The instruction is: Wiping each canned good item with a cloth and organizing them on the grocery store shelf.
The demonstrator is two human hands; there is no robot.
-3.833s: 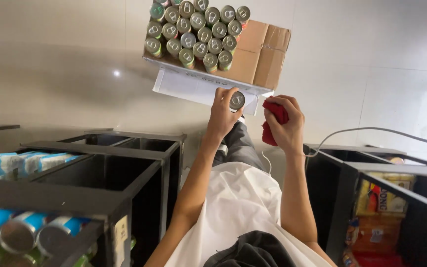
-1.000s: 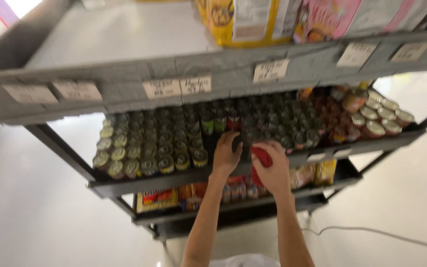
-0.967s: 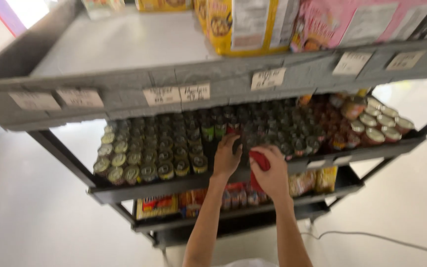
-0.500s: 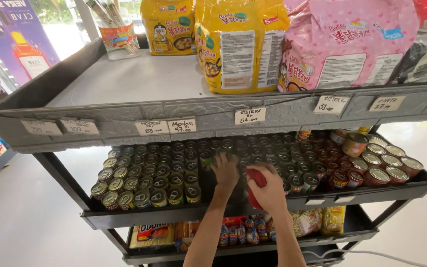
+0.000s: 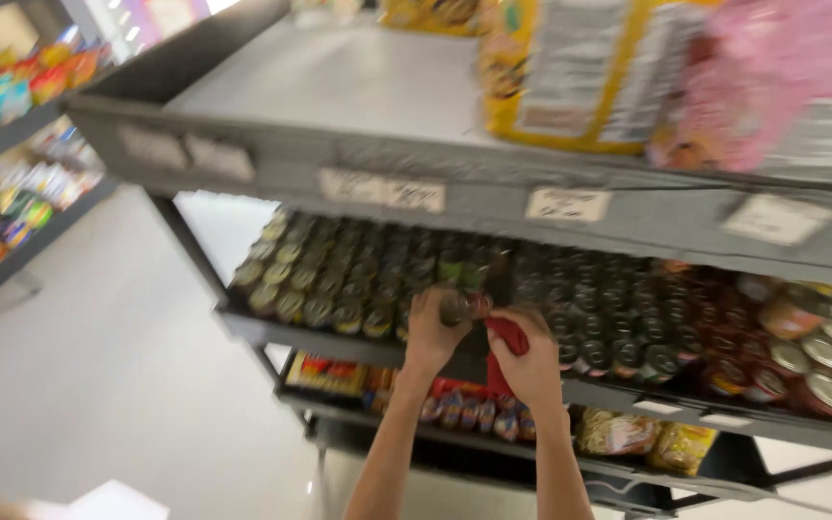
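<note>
— What's the big thing here?
— A grey shelf rack, its middle shelf packed with upright cans.
— And the hands?
— Left hand wraps one can at the shelf's front edge, axis blurred. Right hand, just beside, clutches a red cloth.

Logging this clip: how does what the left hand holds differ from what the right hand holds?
The left hand grips a small round can with a shiny metal top; the right hand holds a red object, too blurred to identify. The can is raised over the rows of cans; the red object sits slightly lower, nearer the shelf's front edge. Both meet at the middle shelf.
</note>
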